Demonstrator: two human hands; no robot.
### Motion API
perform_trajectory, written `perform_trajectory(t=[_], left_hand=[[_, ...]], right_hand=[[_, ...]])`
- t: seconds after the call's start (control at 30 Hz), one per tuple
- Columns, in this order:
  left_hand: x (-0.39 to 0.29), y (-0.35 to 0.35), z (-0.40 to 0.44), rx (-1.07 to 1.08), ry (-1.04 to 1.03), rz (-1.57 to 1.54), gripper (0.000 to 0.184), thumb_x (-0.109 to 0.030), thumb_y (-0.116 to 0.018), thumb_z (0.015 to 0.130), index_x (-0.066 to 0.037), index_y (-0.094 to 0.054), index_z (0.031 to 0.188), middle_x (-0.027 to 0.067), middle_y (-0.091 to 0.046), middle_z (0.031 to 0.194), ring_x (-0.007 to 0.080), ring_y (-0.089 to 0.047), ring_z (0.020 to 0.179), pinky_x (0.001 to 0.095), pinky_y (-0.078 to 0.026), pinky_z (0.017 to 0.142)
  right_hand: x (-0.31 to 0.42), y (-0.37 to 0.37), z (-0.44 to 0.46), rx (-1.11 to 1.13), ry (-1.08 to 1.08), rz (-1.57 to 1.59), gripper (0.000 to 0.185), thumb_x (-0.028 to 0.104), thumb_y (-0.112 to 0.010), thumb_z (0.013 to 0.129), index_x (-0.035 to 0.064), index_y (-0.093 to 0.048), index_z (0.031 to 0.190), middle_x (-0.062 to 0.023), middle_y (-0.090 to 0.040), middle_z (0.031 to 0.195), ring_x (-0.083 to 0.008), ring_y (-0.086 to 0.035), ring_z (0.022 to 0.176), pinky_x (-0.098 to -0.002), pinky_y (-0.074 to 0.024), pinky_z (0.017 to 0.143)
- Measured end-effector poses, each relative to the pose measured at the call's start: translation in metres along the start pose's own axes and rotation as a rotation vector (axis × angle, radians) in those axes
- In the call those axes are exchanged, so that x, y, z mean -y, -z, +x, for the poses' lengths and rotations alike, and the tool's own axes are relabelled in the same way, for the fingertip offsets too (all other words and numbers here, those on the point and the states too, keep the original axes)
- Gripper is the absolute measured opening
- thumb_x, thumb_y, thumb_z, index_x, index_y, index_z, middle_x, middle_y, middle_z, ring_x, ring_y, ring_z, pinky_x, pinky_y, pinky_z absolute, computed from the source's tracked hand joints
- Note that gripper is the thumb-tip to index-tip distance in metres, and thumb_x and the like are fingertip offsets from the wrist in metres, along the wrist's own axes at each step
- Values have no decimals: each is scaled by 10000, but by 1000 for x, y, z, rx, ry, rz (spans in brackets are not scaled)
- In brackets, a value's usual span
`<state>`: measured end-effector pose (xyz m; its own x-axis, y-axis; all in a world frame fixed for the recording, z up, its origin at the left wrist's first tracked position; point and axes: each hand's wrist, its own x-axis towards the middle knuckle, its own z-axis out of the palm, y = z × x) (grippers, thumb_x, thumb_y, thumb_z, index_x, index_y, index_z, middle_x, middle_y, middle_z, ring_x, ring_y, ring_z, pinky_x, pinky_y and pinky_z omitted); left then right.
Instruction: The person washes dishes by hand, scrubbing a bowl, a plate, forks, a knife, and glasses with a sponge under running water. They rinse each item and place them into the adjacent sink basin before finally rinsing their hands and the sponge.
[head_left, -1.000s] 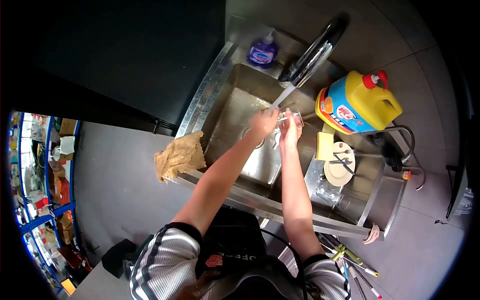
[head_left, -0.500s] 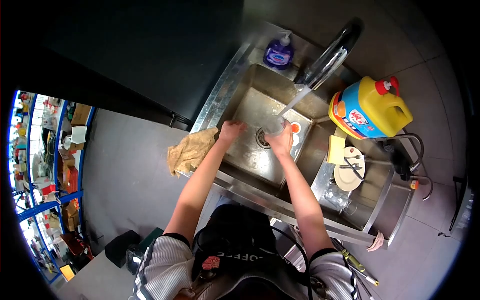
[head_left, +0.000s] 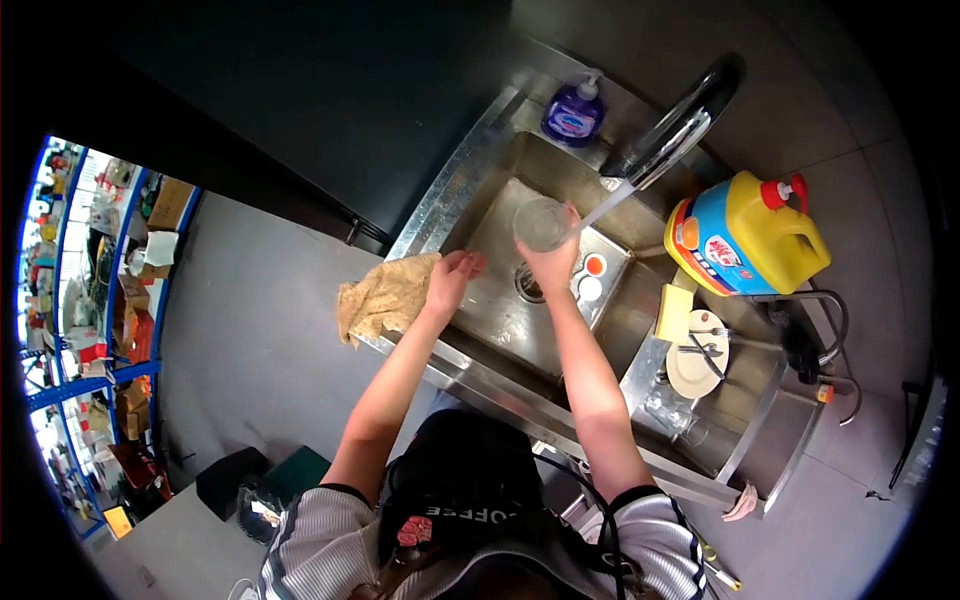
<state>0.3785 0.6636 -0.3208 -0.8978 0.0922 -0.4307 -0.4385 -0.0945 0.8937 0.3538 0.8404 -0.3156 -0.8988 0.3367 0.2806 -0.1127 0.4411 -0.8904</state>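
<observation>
Now, clear cup (head_left: 541,224): over the left basin (head_left: 502,325), presumably so drips land inside.
Your right hand (head_left: 553,264): wrapped round its side, steadying it.
Your left hand (head_left: 450,287): loosely spread beside the cloth (head_left: 390,297).

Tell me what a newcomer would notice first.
The yellow plastic jug with a red top likely stands out first, right of the chrome faucet. Next comes the clear round cup in the right hand, over the steel sink beside falling water. A tan cloth drapes over the sink's left corner.
</observation>
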Motion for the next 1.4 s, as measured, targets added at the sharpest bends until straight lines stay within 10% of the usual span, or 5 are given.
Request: perform_trajectory(t=[0.33,0.6,0.83,1.23,1.4], left_hand=[[-1,8,-14,17,-34,-112,248,-169,-414,892,40,-543,924,110,-597,850,171,-574,779,278,-457,728],[-12,4,-21,79,-5,-127,257,-172,-413,894,47,-546,914,119,-603,828,193,-585,767,286,-460,734],[-12,8,-21,37,-21,-115,258,-162,-406,892,50,-551,908,127,-604,813,201,-589,771,292,-470,733],[-3,6,-28,66,17,-130,261,-181,-420,892,40,-560,882,123,-607,810,188,-595,745,282,-478,713],[-8,4,-32,82,34,-100,244,-166,-416,888,34,-556,891,119,-609,818,188,-597,753,280,-476,715]], right_hand=[[-19,15,-15,-356,-176,-18,810,126,-786,495,72,-354,1178,-126,-489,1090,-264,-495,995,-351,-397,867],[4,32,-18,320,-641,-576,712,204,-759,517,32,-391,1102,-130,-562,913,-285,-557,873,-366,-449,774],[-76,-1,-47,-104,-471,774,697,-2,-770,515,55,-368,1081,-22,-481,998,-157,-483,928,-285,-402,817],[-13,32,-26,3,-337,4,760,135,-790,490,-2,-357,1099,-140,-514,1046,-236,-510,983,-315,-398,851],[-19,60,-17,545,-471,-502,790,354,-763,476,30,-380,1087,-172,-590,917,-307,-574,882,-360,-446,768]])
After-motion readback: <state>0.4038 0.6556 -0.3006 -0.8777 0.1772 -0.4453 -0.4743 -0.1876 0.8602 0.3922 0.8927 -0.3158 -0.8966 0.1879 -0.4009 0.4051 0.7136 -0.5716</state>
